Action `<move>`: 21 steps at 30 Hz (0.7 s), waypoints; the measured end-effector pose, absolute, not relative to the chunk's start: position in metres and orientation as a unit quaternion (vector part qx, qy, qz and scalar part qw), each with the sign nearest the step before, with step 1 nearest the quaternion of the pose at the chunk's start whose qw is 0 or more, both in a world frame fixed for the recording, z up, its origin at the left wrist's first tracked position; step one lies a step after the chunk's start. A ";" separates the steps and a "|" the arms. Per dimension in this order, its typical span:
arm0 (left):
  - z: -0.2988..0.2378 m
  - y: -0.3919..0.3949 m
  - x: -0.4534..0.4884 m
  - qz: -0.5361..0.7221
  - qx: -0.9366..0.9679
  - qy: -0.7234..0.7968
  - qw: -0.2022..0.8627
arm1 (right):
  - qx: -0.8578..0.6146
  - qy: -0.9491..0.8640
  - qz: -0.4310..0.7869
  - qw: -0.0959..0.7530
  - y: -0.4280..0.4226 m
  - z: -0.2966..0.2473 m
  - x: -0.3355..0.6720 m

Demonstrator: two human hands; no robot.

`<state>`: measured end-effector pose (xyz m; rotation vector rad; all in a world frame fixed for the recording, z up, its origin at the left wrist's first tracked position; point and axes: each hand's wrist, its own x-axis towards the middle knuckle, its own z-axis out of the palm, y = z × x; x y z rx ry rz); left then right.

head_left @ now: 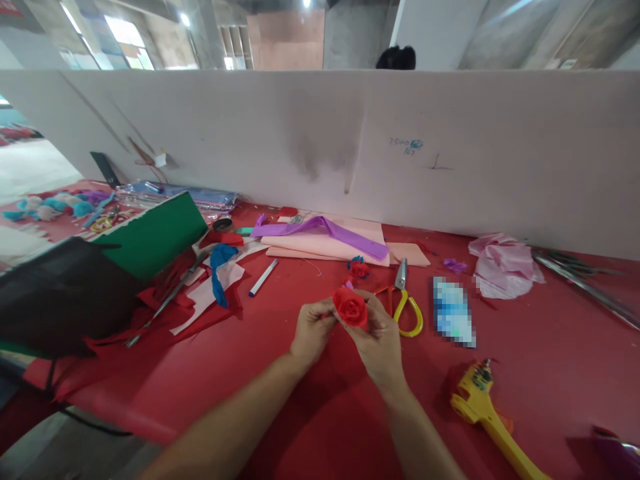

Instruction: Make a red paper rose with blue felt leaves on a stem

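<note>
A red paper rose (351, 307) is held up over the red table, its spiral of petals facing me. My right hand (379, 337) is closed around the flower's right and lower side. From the left, my left hand (314, 330) pinches at the rose's edge with fingers bent; the fingertips are partly hidden. Just beyond the hands lies a smaller red and blue flower (358, 268). Scissors with yellow and red handles (410, 313) rest right of my right hand, blades pointing away.
A yellow glue gun (483, 400) lies at the right front. Purple paper strip (325, 230) tops peach sheets (290, 248) at the back. A marker (263, 277), red scraps (170, 303) and a green board (155, 233) are leftward. Crumpled pink paper (503, 267) sits near the white partition (240, 133).
</note>
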<state>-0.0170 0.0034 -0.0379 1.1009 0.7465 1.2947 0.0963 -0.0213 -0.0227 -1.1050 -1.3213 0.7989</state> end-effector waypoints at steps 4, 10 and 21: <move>-0.042 0.004 -0.018 0.560 0.495 0.313 0.586 | -0.459 -0.569 0.359 0.581 -0.020 -0.026 0.100; -0.044 0.006 -0.019 0.560 0.501 0.299 0.588 | -0.407 -0.565 0.421 0.581 -0.015 -0.031 0.105; -0.037 0.006 -0.020 0.571 0.495 0.346 0.556 | -0.399 -0.517 0.446 0.612 -0.011 -0.037 0.103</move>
